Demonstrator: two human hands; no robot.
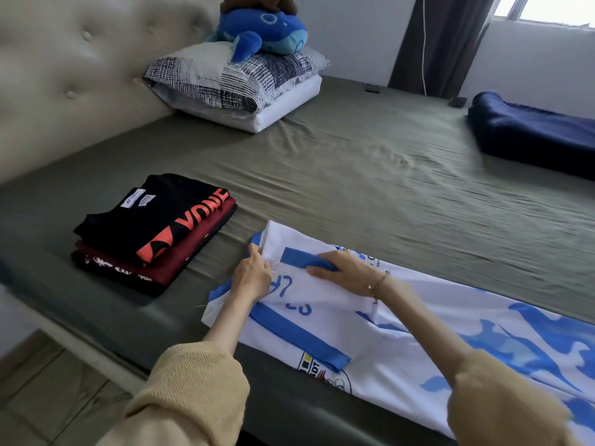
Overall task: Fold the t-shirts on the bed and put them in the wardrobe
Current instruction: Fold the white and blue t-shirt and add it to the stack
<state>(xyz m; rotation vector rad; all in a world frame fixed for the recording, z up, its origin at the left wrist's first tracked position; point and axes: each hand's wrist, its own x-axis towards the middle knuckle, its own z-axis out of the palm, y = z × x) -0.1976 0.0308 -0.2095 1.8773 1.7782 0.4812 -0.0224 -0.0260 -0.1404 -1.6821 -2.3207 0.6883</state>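
Wide olive-green bedsheet (370, 175) lies open beyond the shirt. A stack of folded black and maroon t-shirts (154, 230) blocks the left; a rolled navy blanket (531, 133) the far right.

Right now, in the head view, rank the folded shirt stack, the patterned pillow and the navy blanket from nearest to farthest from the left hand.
1. Folded shirt stack, just left of the left hand.
2. Patterned pillow, up by the headboard.
3. Navy blanket, far right.

Folded t-shirts in stack (154, 233): three visible, black over maroon over dark; white-and-blue t-shirt (402, 342): one; pillows (231, 82): two stacked; plush toys (264, 30): two; folded navy blanket (531, 133): one; hands: two
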